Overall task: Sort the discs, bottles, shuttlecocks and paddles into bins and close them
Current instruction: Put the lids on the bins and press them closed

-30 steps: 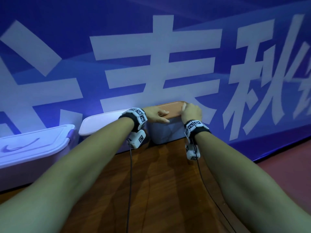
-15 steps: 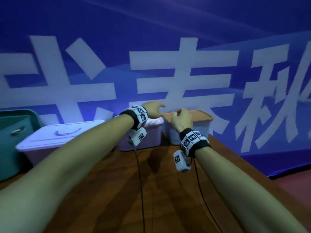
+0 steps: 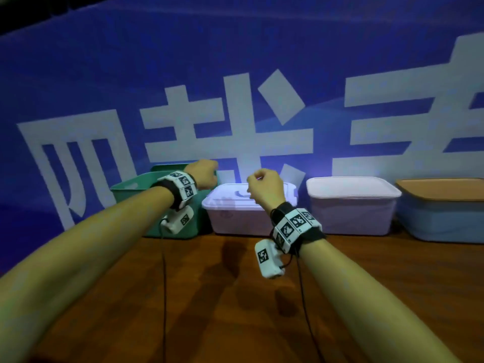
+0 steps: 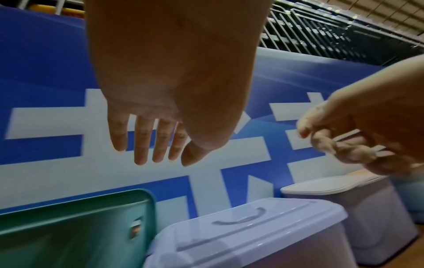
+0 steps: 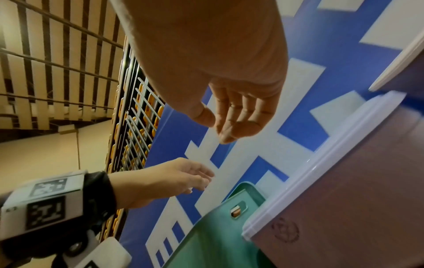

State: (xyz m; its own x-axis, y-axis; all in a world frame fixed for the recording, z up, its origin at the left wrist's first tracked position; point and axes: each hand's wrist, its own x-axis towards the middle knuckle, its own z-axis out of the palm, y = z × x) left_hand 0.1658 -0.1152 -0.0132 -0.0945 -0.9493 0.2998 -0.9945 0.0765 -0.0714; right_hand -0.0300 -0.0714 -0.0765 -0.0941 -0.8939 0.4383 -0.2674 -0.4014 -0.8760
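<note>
Hovering hands (image 3: 203, 174) above side-by-side bins (image 3: 251, 208)

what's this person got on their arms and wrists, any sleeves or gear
No sleeves show: both forearms are bare. The left hand and right hand wear no gloves. Each wrist carries a black strap set with white blocks printed with black square markers. A small white camera unit, also marked, hangs under each wrist, and a thin black cable trails from each along the forearm.
</note>
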